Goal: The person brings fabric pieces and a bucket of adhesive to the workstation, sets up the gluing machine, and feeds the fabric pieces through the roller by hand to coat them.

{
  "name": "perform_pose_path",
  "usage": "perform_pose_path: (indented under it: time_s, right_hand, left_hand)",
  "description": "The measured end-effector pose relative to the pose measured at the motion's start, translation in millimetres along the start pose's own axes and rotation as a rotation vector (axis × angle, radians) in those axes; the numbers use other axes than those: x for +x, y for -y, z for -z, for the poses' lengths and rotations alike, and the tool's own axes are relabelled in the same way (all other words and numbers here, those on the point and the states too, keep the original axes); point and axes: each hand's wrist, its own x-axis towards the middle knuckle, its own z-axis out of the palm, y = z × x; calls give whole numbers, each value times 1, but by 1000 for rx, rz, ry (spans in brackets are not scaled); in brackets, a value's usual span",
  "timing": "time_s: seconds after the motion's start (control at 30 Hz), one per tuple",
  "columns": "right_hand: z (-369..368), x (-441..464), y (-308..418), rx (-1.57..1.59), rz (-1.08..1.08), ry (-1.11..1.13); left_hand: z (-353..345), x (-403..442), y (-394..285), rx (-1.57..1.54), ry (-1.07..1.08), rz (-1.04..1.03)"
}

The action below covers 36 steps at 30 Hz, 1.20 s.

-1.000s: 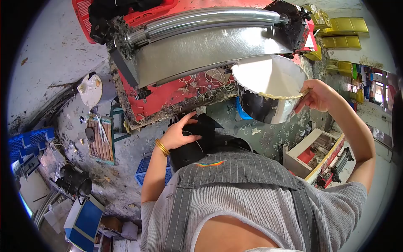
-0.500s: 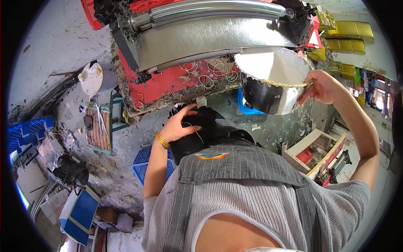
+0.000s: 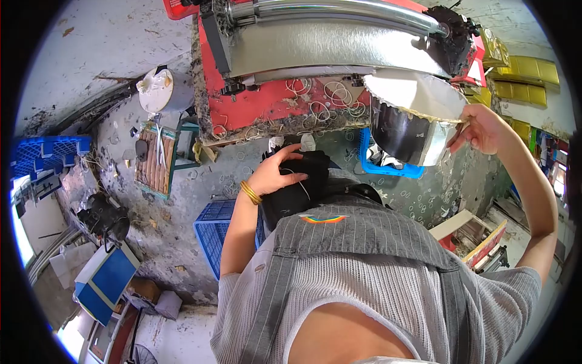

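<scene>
My right hand [image 3: 483, 130] is at the right edge of a black and silver bucket [image 3: 403, 134], its fingers closed on the rim. The bucket is white inside, with a ragged, crusted rim, and hangs against the front edge of a red-topped table [image 3: 267, 108]. My left hand [image 3: 274, 177] lies on the black cloth [image 3: 291, 195] over my lap, thumb and fingers apart. A thin pale strand crosses the cloth by its thumb. Beyond the bucket, a machine with a shiny roller [image 3: 339, 11] and a brushed metal plate [image 3: 327, 45] stands on the table.
Loose pale rings [image 3: 339, 94] lie along the table edge. A blue basket [image 3: 391, 167] sits on the floor below the bucket, and a blue crate [image 3: 212, 227] is left of me. A slatted wooden stool [image 3: 155, 161] and a white-lidded tub [image 3: 159, 91] are further left.
The whole view has shifted, so table, bucket and both hands appear further right. More of the blue basket under the bucket shows. Both hands keep about the same pose.
</scene>
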Motion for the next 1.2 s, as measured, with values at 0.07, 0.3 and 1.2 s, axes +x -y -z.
perform_pose_path:
  time_s: [0.07, 0.3, 1.2]
  right_hand:
    - [2, 0, 1, -10, -5, 37]
    - [3, -7, 6, -16, 13, 70]
    - [2, -10, 16, 23, -56, 30]
  left_hand:
    - [-2, -2, -8, -7, -4, 35]
    - [-10, -7, 2, 0, -40, 7]
    - [-18, -15, 5, -133, -71, 90]
